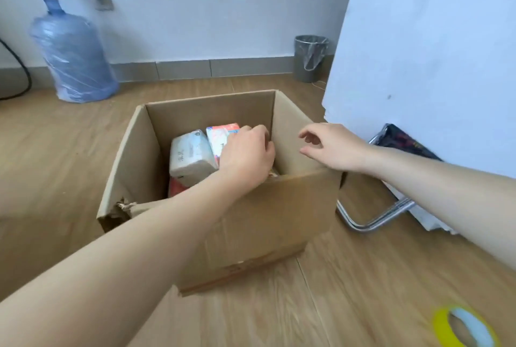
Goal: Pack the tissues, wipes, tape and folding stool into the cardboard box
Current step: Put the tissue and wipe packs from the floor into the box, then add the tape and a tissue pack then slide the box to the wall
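An open cardboard box [259,224] stands on the wooden floor. Inside lie a white tissue pack [190,155], a pink-and-white pack [220,134] and a red pack [176,187] underneath. My left hand [245,154] reaches into the box over the pink-and-white pack, with its fingers curled down; what they touch is hidden. My right hand [332,145] hovers open above the box's right rim, holding nothing. A yellow tape roll [463,327] lies on the floor at the lower right. The folding stool [391,179], with metal tube legs and a dark seat, leans against the white wall to the right of the box.
A wrapped blue water bottle [72,56] stands at the back left by the wall. A grey waste bin [310,57] sits at the back right beside a white wall corner [418,53]. A black cable [19,73] curves at the far left.
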